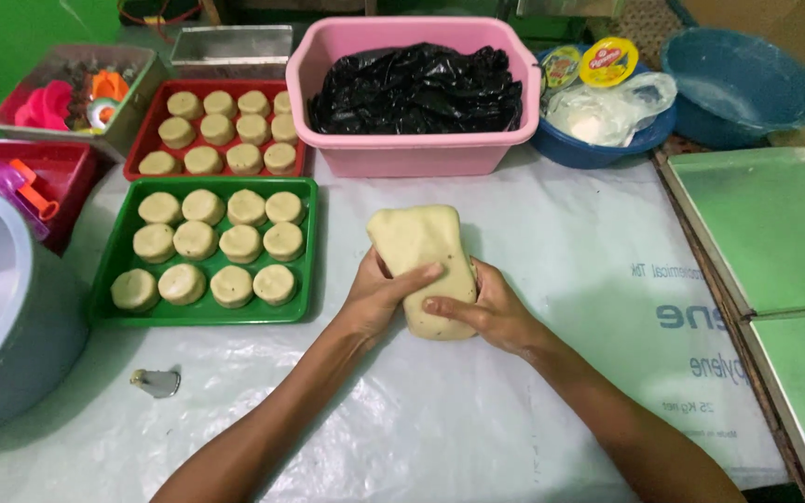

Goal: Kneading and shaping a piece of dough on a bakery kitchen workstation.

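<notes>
From the head camera, both forearms reach in from the lower edge and converge on a pale dough slab (pixel 424 265) lying on the white plastic sheet (pixel 552 233). The left hand (pixel 379 293) wraps the slab's left side, thumb laid across its top; the right hand (pixel 486 307) cups the right side, its fingers curled over the near end. Both hands are clamped around the dough, wrists slightly bent, fingers close together rather than spread.

The dough is a thick, rounded oblong, smooth and matte, cream-coloured with a few dark specks. Its far half juts out beyond the fingers, away from the person; its near half sits between the two palms.

Left of the dough, a green tray (pixel 307 251) holds rows of round, flat-topped dough pieces (pixel 196 239); beyond that, a red tray (pixel 146 140) holds more of the same. Straight beyond the dough stands a pink plastic tub (pixel 402 154) with crumpled black plastic (pixel 416 88) inside. Right of the dough lie bare metal baking pans (pixel 775 224). Near-left of the dough, a small metal cutter (pixel 157 381) rests on the sheet.
</notes>
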